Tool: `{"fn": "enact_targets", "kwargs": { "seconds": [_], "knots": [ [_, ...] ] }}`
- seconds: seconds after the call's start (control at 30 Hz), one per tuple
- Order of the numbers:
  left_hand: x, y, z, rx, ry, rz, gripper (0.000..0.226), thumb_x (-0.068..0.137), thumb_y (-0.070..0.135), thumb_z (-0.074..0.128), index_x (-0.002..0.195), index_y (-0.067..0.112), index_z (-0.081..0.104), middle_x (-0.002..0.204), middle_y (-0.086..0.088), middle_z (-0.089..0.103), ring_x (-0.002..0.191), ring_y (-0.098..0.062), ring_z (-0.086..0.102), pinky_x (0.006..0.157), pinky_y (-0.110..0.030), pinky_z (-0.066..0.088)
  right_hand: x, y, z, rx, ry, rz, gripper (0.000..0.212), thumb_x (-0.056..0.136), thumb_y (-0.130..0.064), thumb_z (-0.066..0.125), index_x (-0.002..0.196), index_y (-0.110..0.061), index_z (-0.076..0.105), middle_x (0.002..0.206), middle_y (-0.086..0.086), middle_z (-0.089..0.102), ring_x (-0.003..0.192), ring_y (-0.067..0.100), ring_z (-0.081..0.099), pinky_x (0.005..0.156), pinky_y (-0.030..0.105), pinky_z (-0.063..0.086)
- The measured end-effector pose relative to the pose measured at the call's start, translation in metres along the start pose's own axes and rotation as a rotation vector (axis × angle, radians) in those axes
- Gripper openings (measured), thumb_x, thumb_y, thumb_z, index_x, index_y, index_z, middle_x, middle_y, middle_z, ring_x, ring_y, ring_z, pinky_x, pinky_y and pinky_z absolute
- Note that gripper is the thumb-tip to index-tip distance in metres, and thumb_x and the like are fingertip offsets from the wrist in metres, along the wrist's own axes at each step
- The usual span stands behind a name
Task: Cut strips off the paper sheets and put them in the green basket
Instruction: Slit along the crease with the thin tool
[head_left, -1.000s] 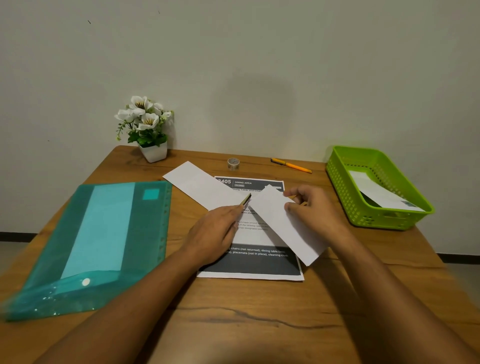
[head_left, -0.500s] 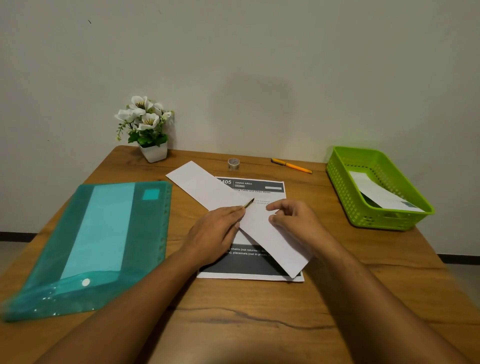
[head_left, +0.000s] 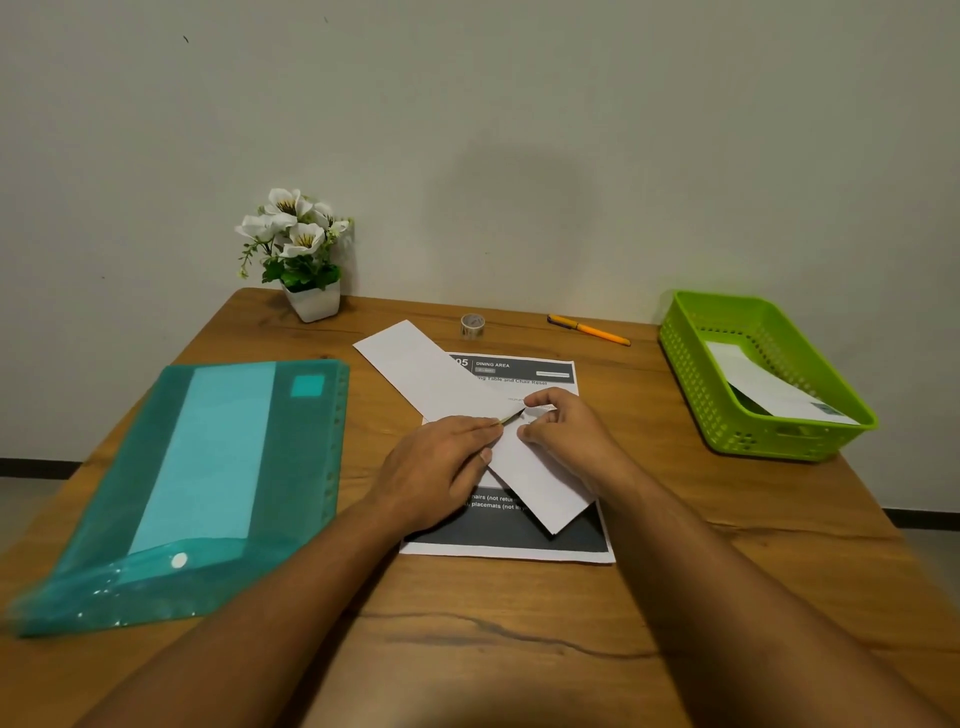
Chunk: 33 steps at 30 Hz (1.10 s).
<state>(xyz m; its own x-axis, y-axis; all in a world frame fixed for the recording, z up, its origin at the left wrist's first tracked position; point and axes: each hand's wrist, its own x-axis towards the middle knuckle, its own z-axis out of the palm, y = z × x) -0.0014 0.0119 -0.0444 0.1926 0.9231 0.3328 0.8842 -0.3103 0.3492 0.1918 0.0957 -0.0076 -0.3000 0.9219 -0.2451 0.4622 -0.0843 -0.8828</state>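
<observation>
The long white strip lay slantwise across the printed sheet in the middle of the worktop. The left grip was clasped round a thin blade-like tool whose tip rested on the strip, and the right grip pinched the strip just beside that tip. Well apart to the right, the green basket already held at least one pale strip, so the task looked begun but far from finished: this strip was not yet in the basket, and the printed sheet looked largely whole.
</observation>
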Motion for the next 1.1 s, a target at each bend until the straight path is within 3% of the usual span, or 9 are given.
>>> {"fn": "enact_targets", "kwargs": {
  "seconds": [0.17,0.27,0.33,0.4,0.53,0.8,0.93,1.1],
  "knots": [
    [0.001,0.000,0.002,0.043,0.000,0.008,0.040,0.101,0.030,0.054,0.137,0.019,0.066,0.139,0.003,0.065,0.128,-0.014,0.058,0.103,-0.033,0.048,-0.003,0.002,-0.013,-0.011,-0.130,0.068,0.050,0.089,-0.010,0.078,0.132,-0.021,0.054,0.107,0.011,0.068,0.086,0.023,0.074,0.064,0.032,0.059],
    [0.002,-0.002,0.004,0.064,0.018,0.005,0.039,0.100,0.028,0.057,0.136,0.017,0.066,0.138,0.001,0.066,0.128,-0.017,0.059,0.104,-0.035,0.048,-0.003,0.009,-0.026,-0.036,-0.214,0.158,0.059,0.084,-0.010,0.082,0.132,-0.027,0.053,0.116,0.016,0.067,0.093,0.030,0.076,0.075,0.043,0.064],
    [0.002,-0.002,0.005,0.072,0.024,0.010,0.039,0.100,0.028,0.058,0.136,0.016,0.066,0.138,0.001,0.066,0.128,-0.018,0.059,0.105,-0.034,0.047,-0.005,0.010,-0.033,-0.067,-0.258,0.171,0.066,0.081,-0.010,0.083,0.136,-0.027,0.051,0.119,0.017,0.064,0.096,0.030,0.075,0.069,0.038,0.060],
    [0.002,-0.003,0.005,0.065,0.027,0.023,0.038,0.100,0.027,0.058,0.135,0.016,0.067,0.138,0.001,0.066,0.127,-0.018,0.060,0.104,-0.034,0.047,-0.005,0.012,-0.037,-0.112,-0.282,0.157,0.071,0.078,-0.011,0.084,0.139,-0.026,0.050,0.117,0.017,0.063,0.094,0.028,0.072,0.065,0.036,0.055],
    [0.001,-0.001,0.003,0.043,0.028,0.056,0.037,0.100,0.029,0.056,0.134,0.018,0.068,0.137,0.003,0.067,0.125,-0.014,0.060,0.101,-0.029,0.048,-0.004,0.008,-0.032,-0.038,-0.241,0.150,0.060,0.088,0.000,0.075,0.137,-0.023,0.049,0.109,0.014,0.062,0.082,0.023,0.071,0.055,0.031,0.054],
    [-0.002,0.002,0.000,0.005,0.021,0.078,0.037,0.101,0.032,0.053,0.132,0.020,0.069,0.135,0.005,0.067,0.122,-0.013,0.061,0.093,-0.030,0.054,0.002,-0.002,-0.008,0.025,-0.146,0.102,0.060,0.091,0.004,0.071,0.141,-0.018,0.046,0.100,0.010,0.061,0.079,0.018,0.067,0.048,0.023,0.050],
    [-0.001,0.001,0.001,0.023,0.022,0.065,0.037,0.101,0.032,0.054,0.133,0.020,0.069,0.135,0.004,0.068,0.122,-0.014,0.061,0.094,-0.031,0.053,-0.002,0.001,-0.014,0.025,-0.202,0.142,0.055,0.094,-0.003,0.071,0.137,-0.022,0.045,0.096,0.013,0.067,0.064,0.021,0.068,0.047,0.031,0.047],
    [0.002,0.000,0.003,0.042,0.025,0.062,0.037,0.100,0.031,0.056,0.132,0.017,0.069,0.134,0.002,0.068,0.122,-0.015,0.061,0.095,-0.031,0.052,-0.007,0.012,-0.032,0.089,-0.279,0.190,0.060,0.091,0.006,0.070,0.141,-0.018,0.045,0.089,0.017,0.069,0.058,0.021,0.065,0.041,0.027,0.044]
  ]
}}
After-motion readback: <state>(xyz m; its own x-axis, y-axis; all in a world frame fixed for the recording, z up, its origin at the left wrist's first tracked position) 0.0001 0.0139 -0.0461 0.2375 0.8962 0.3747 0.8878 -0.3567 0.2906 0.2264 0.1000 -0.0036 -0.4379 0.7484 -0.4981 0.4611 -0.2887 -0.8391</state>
